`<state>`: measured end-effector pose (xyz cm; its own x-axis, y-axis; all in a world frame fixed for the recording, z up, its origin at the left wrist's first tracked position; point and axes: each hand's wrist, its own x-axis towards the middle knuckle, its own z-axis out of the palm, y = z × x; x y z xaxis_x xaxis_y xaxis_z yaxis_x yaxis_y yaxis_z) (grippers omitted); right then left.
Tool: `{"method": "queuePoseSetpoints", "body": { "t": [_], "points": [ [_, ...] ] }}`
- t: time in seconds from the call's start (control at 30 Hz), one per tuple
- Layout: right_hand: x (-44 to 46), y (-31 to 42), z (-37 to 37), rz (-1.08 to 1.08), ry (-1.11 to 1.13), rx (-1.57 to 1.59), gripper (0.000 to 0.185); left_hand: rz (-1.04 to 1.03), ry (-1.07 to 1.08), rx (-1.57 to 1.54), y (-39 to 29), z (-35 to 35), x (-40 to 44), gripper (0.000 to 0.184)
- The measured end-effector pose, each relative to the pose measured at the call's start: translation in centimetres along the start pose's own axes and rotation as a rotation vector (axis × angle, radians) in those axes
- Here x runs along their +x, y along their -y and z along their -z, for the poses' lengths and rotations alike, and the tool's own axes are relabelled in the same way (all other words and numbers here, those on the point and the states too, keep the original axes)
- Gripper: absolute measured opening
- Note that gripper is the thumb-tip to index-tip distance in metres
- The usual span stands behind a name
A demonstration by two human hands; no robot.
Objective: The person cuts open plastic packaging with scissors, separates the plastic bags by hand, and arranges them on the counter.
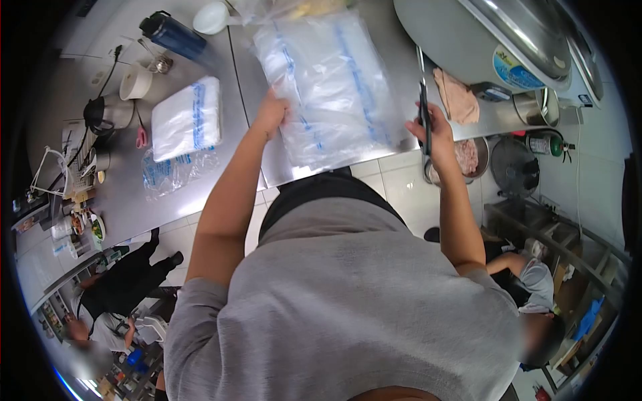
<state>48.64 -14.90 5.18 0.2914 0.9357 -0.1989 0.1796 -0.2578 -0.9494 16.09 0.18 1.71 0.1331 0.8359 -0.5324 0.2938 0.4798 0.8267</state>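
At the near edge of the metal desk [114, 177], in front of the person's grey shirt [374, 281], lies a wide spread of clear plastic bags [328, 87] with blue printing in two bands. The left hand [271, 112] is closed on their left margin, its fingers curled in and slightly blurred. Just beyond the opposite margin, the right hand [435, 128] grips a black-handled tool [424, 121], whose slim metal end points away from the person; whether it is a knife or something else, I cannot tell.

To the left, a crumpled clear wrapper [175, 172] lies partly under a folded white stack [187, 119] with a blue printed band. Beside that stack are red-handled scissors [142, 137], and past them stand a metal pot [114, 112] and a white container [136, 81]. To the right, a metal bowl [483, 167] of pink food sits below the level of the desk, near a dark fan [515, 167].

Farther across the desk, a peach cloth [457, 97] lies next to a large grey tub [441, 33] that bears a blue label. On the far left side are a dark blue bottle [175, 37] and a white scoop [210, 18], well apart from the tub.
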Motion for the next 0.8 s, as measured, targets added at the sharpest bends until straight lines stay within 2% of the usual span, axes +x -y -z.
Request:
{"method": "queuePoseSetpoints", "body": {
  "t": [0.13,0.17,0.2,0.3,0.4,0.5,0.6,0.7,0.8],
  "points": [
    [2.2,1.2,-3.7,0.116,0.011,-0.083,0.062,-0.04,0.072,0.025,0.0,-0.1,-0.9,0.072],
    [3.0,0.9,-5.1,0.211,-0.025,-0.068,0.064,-0.061,0.081,0.034,0.5,-0.1,-0.8,0.071],
    [3.7,1.1,-6.0,0.229,-0.029,-0.182,0.062,-0.084,0.089,0.043,0.9,0.1,-0.6,0.07],
    [5.8,-0.4,-8.3,0.254,-0.01,-0.4,0.058,-0.146,0.078,0.478,0.2,1.5,0.3,0.06],
    [6.1,-1.7,-9.6,0.248,-0.007,-0.459,0.055,-0.669,-0.146,1.114,1.2,4.7,4.3,0.051],
    [5.9,-1.5,-10.0,0.21,-0.024,-0.479,0.054,-1.056,-0.298,1.387,0.2,5.6,7.4,0.044],
    [5.8,-0.9,-10.1,0.162,-0.028,-0.476,0.053,-0.685,-0.146,1.368,0.0,8.5,10.7,0.04],
    [6.0,-0.5,-10.4,0.118,-0.043,-0.482,0.053,-0.55,-0.313,1.253,0.0,13.0,11.4,0.036],
    [6.1,-1.0,-10.6,0.121,-0.063,-0.49,0.054,-0.935,-0.752,1.035,-0.2,11.1,8.9,0.032]
  ]
}}
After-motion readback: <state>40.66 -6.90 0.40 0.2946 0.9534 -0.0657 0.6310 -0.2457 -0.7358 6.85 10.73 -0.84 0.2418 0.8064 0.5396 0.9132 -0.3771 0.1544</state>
